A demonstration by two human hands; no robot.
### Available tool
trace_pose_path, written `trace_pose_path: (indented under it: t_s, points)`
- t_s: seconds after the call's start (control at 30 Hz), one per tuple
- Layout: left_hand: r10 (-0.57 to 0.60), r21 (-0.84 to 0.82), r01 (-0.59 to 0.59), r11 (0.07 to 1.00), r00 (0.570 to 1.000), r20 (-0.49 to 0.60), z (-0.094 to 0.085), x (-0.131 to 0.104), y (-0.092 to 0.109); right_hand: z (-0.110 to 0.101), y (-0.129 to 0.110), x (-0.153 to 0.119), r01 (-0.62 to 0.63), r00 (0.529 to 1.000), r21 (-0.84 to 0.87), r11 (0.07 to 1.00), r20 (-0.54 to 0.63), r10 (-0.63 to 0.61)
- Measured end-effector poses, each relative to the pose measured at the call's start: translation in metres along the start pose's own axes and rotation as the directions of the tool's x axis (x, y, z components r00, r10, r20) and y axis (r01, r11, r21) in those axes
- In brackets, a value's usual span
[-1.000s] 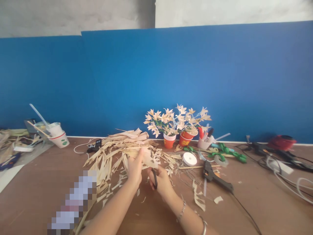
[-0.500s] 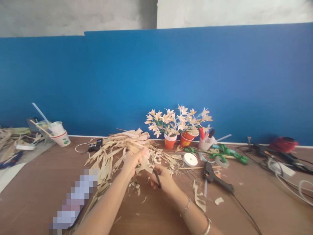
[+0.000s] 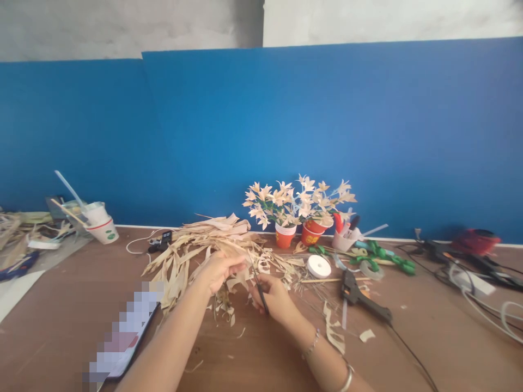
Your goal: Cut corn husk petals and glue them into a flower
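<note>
My right hand (image 3: 275,298) grips a pair of scissors (image 3: 261,291) with dark handles, its blades pointing up and away from me. Just left of the blades, the fingers of my left hand (image 3: 223,270) are pinched together on a pale piece of dried husk (image 3: 241,279), mostly blurred against the scraps behind. Beyond both hands spreads a heap of dried husks (image 3: 175,264), with cut scraps scattered below it. The blades stand apart from my left fingertips.
Red paper cups (image 3: 285,237) hold husk flowers (image 3: 281,198) at the back. To the right lie a white spool (image 3: 318,266), a glue gun (image 3: 363,299) with its cord, and green tape (image 3: 378,250). A phone (image 3: 126,337) lies left; a white cup (image 3: 102,228) stands further back.
My left hand has shifted slightly down and left, its fingers now drawn into a pinch. The scissors have turned a little in my right hand, which stays almost in place.
</note>
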State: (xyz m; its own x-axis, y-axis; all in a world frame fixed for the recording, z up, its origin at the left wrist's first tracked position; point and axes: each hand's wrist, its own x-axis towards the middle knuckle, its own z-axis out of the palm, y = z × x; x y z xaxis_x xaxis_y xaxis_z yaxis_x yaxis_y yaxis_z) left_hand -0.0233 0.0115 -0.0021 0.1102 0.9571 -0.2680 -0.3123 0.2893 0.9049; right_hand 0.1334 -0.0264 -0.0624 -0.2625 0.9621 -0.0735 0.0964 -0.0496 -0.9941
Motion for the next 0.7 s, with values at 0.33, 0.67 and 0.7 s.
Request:
trace_pose_path:
  t_s: [0.33,0.67,0.7]
  points:
    - [0.395,0.341,-0.291,0.894,0.872,-0.289,0.007,0.009,-0.014,-0.001,-0.011,-0.007,-0.044,0.991,0.041,0.998,0.127,0.038]
    - [0.444,0.366,-0.331,0.869,0.85,-0.284,0.004,0.011,-0.017,0.002,-0.018,-0.01,-0.074,0.985,0.052,0.996,0.157,0.065]
    - [0.443,0.362,-0.333,0.871,0.85,-0.285,0.005,0.011,-0.018,0.001,-0.019,-0.01,-0.081,0.985,0.047,0.996,0.158,0.072]
